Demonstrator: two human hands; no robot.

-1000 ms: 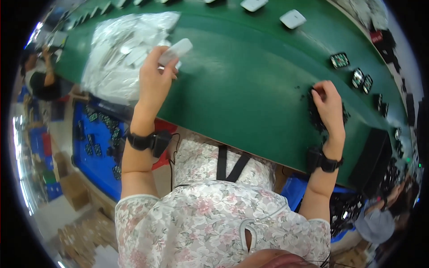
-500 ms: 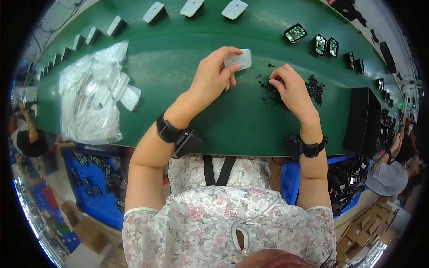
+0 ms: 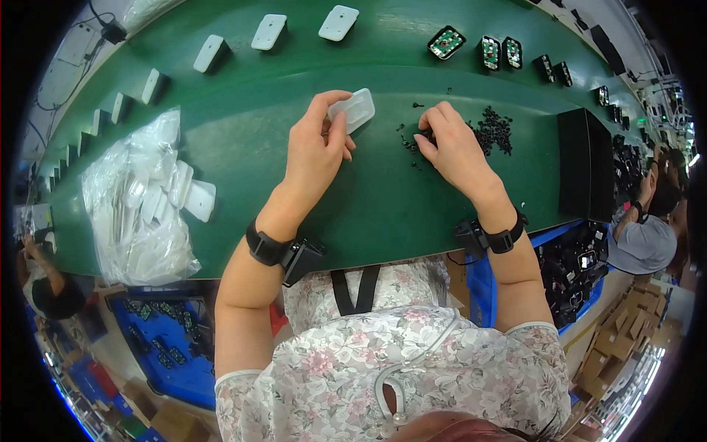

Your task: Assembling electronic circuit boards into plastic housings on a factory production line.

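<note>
My left hand [image 3: 311, 151] grips a white plastic cover [image 3: 359, 110] between thumb and fingers, held tilted above the green table. The cover's recessed side faces up. To its right, my right hand [image 3: 458, 153] reaches down among small black parts, thumb and fingertips drawn together; what sits in the pinch is too small to make out. Beside that hand lies a pile of small black parts [image 3: 495, 131], with several more scattered near its fingertips. Both wrists wear black strapped devices.
A clear plastic bag [image 3: 136, 221] of white covers lies at the left. White-topped units [image 3: 339, 23] run along the far left side. Black housings with green circuit boards [image 3: 446, 43] line the far right. A black box [image 3: 584, 162] stands at the right edge; blue bins flank me below.
My view has turned, shifting the scene. The white cover in my left hand has tilted, now showing its recessed side. My right hand stays low among the small black parts.
</note>
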